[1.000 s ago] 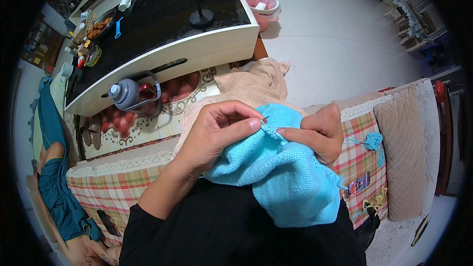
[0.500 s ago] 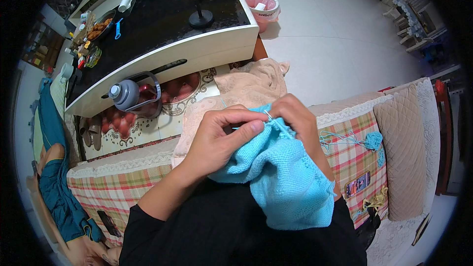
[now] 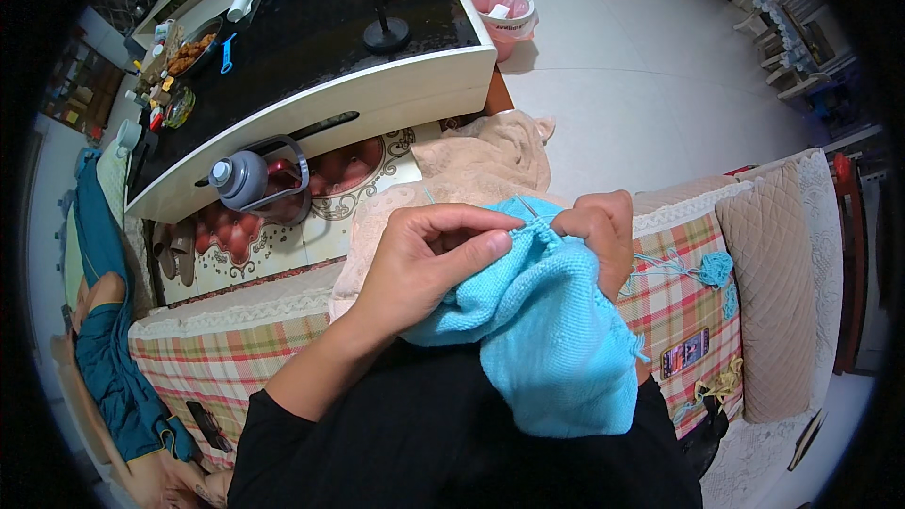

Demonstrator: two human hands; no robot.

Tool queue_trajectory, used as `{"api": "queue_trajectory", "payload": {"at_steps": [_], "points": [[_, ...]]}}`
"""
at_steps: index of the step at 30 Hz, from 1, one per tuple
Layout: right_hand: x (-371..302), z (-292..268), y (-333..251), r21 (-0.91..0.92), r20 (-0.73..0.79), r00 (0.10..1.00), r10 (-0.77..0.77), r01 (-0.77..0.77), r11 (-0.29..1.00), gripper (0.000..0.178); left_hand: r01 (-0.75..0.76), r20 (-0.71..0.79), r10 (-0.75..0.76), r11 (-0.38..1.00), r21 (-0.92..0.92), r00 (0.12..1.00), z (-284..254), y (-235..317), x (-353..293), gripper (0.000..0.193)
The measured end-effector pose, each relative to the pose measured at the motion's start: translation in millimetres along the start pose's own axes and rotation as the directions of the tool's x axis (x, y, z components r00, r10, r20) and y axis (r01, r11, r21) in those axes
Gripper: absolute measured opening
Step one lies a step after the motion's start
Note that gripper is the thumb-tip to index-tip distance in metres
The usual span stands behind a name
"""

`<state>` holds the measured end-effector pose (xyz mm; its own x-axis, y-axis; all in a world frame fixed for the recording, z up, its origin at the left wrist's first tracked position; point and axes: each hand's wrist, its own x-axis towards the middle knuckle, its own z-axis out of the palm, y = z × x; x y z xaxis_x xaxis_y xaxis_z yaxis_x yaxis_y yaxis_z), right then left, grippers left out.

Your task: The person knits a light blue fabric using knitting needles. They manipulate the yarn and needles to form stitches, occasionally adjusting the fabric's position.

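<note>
Light-blue knitting (image 3: 556, 339) hangs in folds over my lap, its upper edge gathered on a thin knitting needle (image 3: 529, 208). My left hand (image 3: 429, 259) pinches that edge between thumb and forefinger. On the other side, my right hand (image 3: 600, 236) is closed at the stitches, its fingers curled; the knitting partly hides what lies inside them. Blue yarn (image 3: 650, 267) trails to the right of my right hand toward a small blue ball of yarn (image 3: 715, 270) on the plaid seat.
A phone (image 3: 684, 353) lies on the plaid sofa cover (image 3: 255, 368). Ahead stand a black-topped table (image 3: 292, 47) with a phone stand (image 3: 386, 35), a large grey bottle (image 3: 243, 179) and a pink bin (image 3: 509, 24). Another person in teal clothing (image 3: 108, 349) is at the left.
My right hand has moved right, away from my left fingertips, uncovering more of the needle and stitches. My left hand keeps its pinch in nearly the same place.
</note>
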<state>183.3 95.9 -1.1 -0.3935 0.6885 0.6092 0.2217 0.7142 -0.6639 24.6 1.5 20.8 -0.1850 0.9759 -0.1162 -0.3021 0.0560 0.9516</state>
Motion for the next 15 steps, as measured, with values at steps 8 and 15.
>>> {"api": "queue_trajectory", "payload": {"at_steps": [8, 15], "points": [[-6, -4, 0, 0.146, -0.086, 0.996, -0.003, 0.015, 0.989, 0.029, 0.008, -0.013, -0.008, 1.000, 0.003, 1.000, -3, 1, 3, 0.022], [-1, -11, 8, 0.094, 0.000, 0.983, -0.184, 0.183, 0.979, 0.034, -0.028, -0.066, 0.024, 0.998, -0.052, 0.998, 3, -1, 1, 0.021]]}}
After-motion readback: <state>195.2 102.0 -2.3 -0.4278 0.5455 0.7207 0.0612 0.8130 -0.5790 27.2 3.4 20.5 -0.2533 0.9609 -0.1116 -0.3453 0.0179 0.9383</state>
